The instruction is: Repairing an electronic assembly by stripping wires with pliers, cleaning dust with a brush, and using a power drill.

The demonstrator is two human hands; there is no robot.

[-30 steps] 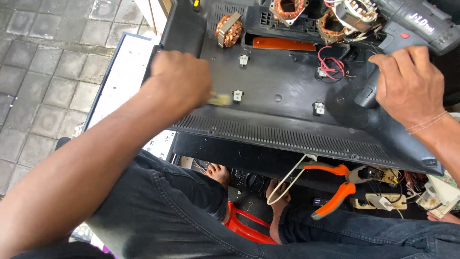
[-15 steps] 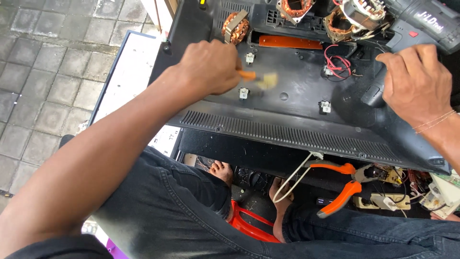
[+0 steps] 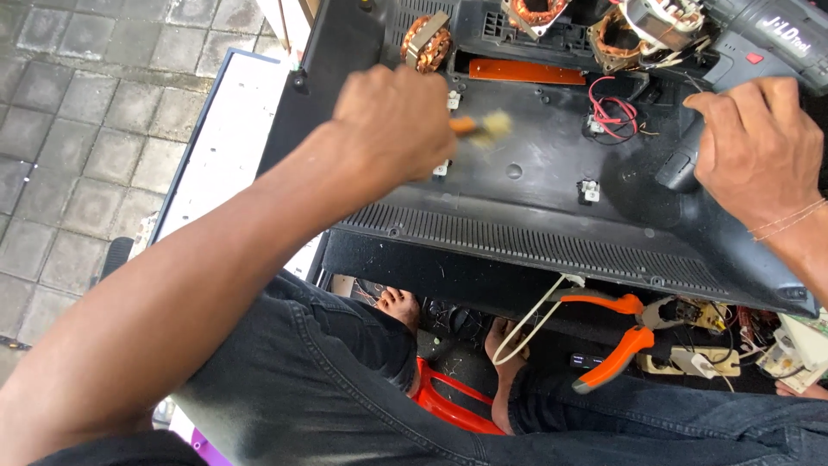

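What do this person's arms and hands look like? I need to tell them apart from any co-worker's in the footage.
Both forearms are bare, with no sleeves showing and no gloves. The left hand wears nothing. The right hand has thin pale string bands around its wrist. No rings or watch show.

The person's left arm (image 3: 198, 293) is bare along its whole visible length, from the near left corner up to the left hand (image 3: 392, 121); no sleeve, watch or ring shows on it. The right hand (image 3: 759, 147) is bare too, and thin thread-like bands (image 3: 789, 220) circle the right wrist. Dark grey-blue denim trousers (image 3: 345, 397) with visible seams cover both legs across the near edge. Both feet (image 3: 401, 304) are bare, toes showing.
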